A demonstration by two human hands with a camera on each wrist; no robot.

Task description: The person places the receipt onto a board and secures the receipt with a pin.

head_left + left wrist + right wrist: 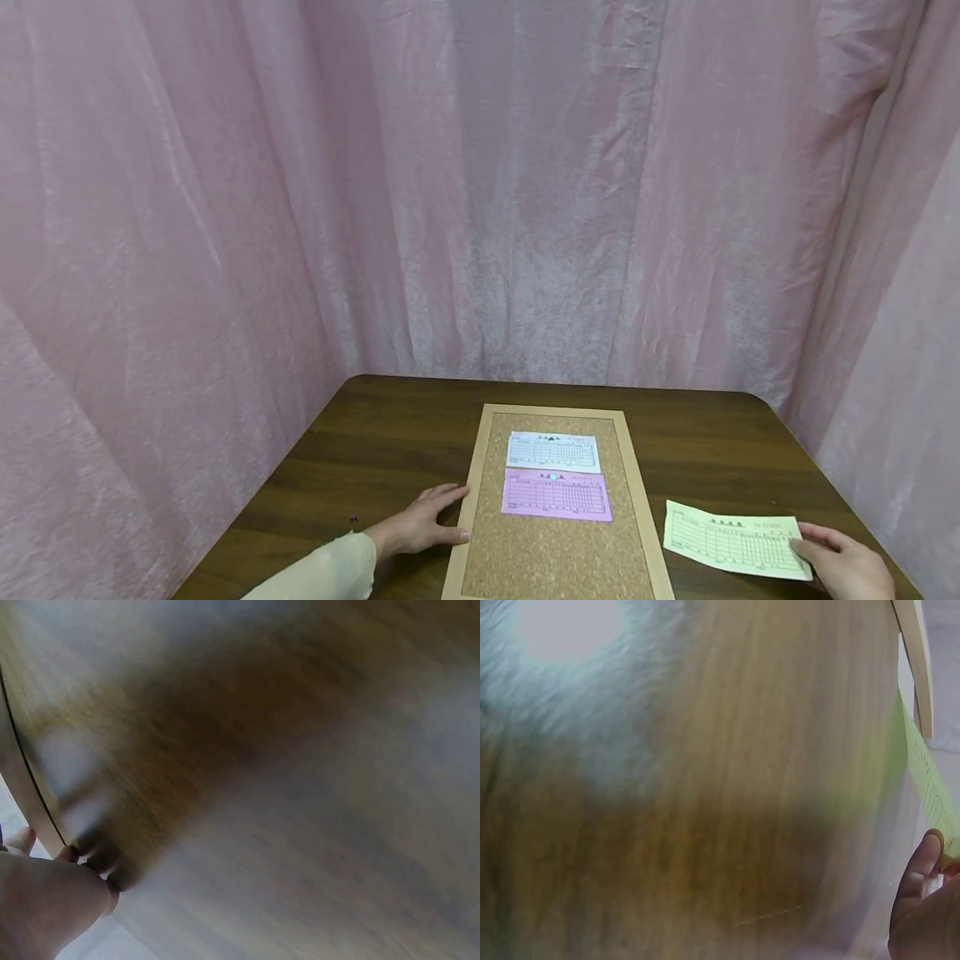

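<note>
A wood-framed cork board [555,554] lies on the table, with a white printed slip [552,454] and a pink printed slip [557,496] one below the other on it. A small dark pin shows at the white slip's top edge and a pale one at the pink slip's. My left hand [420,523] rests at the board's left frame, thumb and fingers spread and touching the edge. Off to the board's right, my right hand [847,562] pinches the right end of a green printed slip [735,540] between thumb and fingers. In the right wrist view, this green slip [934,791] slants up from the table.
The dark brown wooden table [405,433] has rounded far corners. On its left side lies a tiny dark pin-like object [354,519]. Pink velvet curtains [540,208] hang behind the table and on both sides.
</note>
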